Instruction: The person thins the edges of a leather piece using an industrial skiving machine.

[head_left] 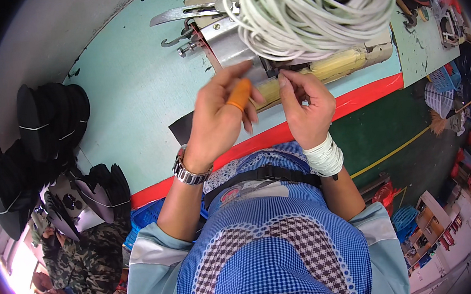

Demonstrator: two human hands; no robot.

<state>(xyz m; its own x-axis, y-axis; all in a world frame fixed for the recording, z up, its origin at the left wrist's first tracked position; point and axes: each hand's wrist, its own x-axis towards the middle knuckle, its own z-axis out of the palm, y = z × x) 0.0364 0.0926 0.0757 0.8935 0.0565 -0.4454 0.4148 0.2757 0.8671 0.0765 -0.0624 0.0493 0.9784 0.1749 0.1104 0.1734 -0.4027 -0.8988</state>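
Observation:
My left hand (217,118) hovers at the near edge of a sewing machine (230,42), its fingers apart and slightly blurred. An orange finger cot (239,94) covers its thumb, and I see nothing in its grasp. Close to the machine's dark presser-foot area (272,68), my right hand (309,104) is closed in a pinch. Whatever lies between those fingertips is too small to make out. White cords (324,157) are wound around my right wrist. A thick bundle of white cord (303,20) hangs over the machine head and hides much of it.
Yellow tape (340,65) covers the machine's near edge, and red tape (368,91) lines the pale green table (124,95). Stacks of black pieces (54,121) tied with white cord stand at the left. Beyond them a person in camouflage (91,260) works. A blue basket (445,77) stands right.

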